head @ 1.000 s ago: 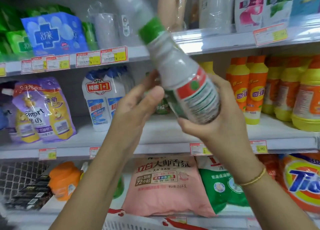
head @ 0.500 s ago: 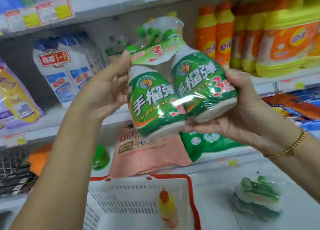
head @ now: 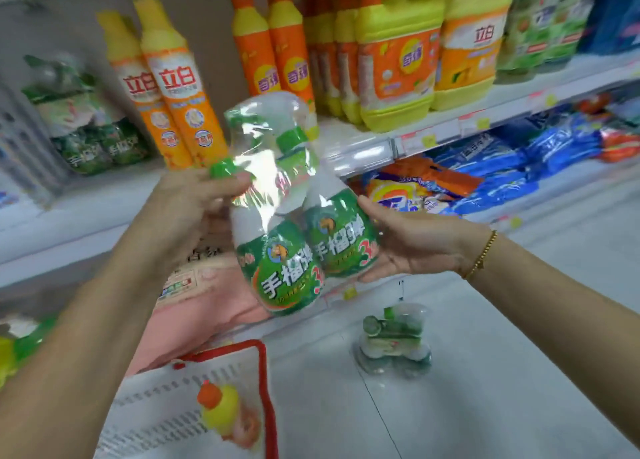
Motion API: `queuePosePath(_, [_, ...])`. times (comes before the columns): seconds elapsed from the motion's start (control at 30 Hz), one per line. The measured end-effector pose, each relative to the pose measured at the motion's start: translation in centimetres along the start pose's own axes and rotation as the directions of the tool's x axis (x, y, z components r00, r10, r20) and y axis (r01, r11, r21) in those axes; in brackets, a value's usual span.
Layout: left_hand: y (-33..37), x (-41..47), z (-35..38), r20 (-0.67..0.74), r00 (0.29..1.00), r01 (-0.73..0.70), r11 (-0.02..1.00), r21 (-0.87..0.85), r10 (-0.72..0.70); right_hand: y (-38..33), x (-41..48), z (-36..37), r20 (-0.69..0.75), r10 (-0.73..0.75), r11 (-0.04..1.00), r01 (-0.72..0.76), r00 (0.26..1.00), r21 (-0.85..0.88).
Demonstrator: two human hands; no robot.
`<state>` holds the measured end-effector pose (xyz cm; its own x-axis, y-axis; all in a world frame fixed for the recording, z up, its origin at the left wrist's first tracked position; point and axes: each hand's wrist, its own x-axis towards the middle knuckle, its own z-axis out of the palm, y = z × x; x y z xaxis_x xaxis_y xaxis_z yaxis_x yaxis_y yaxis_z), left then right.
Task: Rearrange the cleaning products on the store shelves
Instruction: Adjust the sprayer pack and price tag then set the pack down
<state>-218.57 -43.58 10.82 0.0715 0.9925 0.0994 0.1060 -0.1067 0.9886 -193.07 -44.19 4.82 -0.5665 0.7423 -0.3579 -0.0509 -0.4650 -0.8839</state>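
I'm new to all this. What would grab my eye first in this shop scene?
The wrapped pack of green-labelled bottles in the middle, gripped near its caps by the left hand and cupped at its side by the right hand. Behind it, orange and yellow bottles line the shelf. Below, a similar pack lies on a pale surface, right of a red-rimmed basket.

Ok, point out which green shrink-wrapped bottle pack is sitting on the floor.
The floor pack, right of the white basket. The held pack is up between the left hand and right hand; the shelf pack stands at far left.
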Motion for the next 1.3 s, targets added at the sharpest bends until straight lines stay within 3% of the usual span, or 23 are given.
queuePosePath(0.13, [-2.2, -0.6, 4.1, 0.056, 0.986, -0.17, 0.93, 0.325, 0.16, 2.6, 1.4, -4.5, -0.197, -0.004, 0.985, -0.03, 0.98, -0.172])
queuePosePath(0.2, [-4.8, -0.2, 5.3, 0.045, 0.986, -0.165, 0.874, 0.458, 0.162, 4.3, 2.1, -6.9, -0.306, -0.049, 0.923, -0.073, 0.951, -0.377])
queuePosePath(0.3, [-9.5, 0.6, 6.6, 0.01, 0.999, -0.049, 0.863, 0.502, 0.051, 6.8, 3.1, -9.8, -0.372, -0.158, 0.653, -0.186, 0.915, -0.734])
queuePosePath(0.4, [-14.0, 0.8, 7.9, 0.029, 0.999, -0.007, 0.798, 0.603, -0.013, 8.8, 3.5, -10.7, -0.312, -0.163, 0.419, -0.221, 0.936, -0.881])
queuePosePath(0.6, [-19.2, 0.8, 9.0, -0.005, 0.986, 0.115, 0.666, 0.737, -0.164, 11.1, 4.6, -10.3, -0.225, -0.164, 0.337, -0.16, 0.96, -0.928])
queuePosePath(0.9, [-25.4, -0.7, 7.9, -0.08, 0.911, 0.348, 0.648, 0.677, -0.406, 10.4, 5.4, -9.0, -0.224, -0.131, 0.243, -0.188, 0.966, -0.952])
queuePosePath(1.17, [-24.9, -1.4, 6.8, 0.017, 0.874, 0.21, 0.408, 0.888, -0.486, 9.7, 6.9, -7.5, -0.229, -0.063, 0.089, -0.223, 0.971, -0.971])
queuePosePath(1.3, [-23.9, -1.7, 6.0, 0.104, 0.874, 0.123, 0.421, 0.899, -0.475, 9.5, 8.1, -5.4, -0.195, -0.015, 0.056, -0.194, 0.981, -0.979])
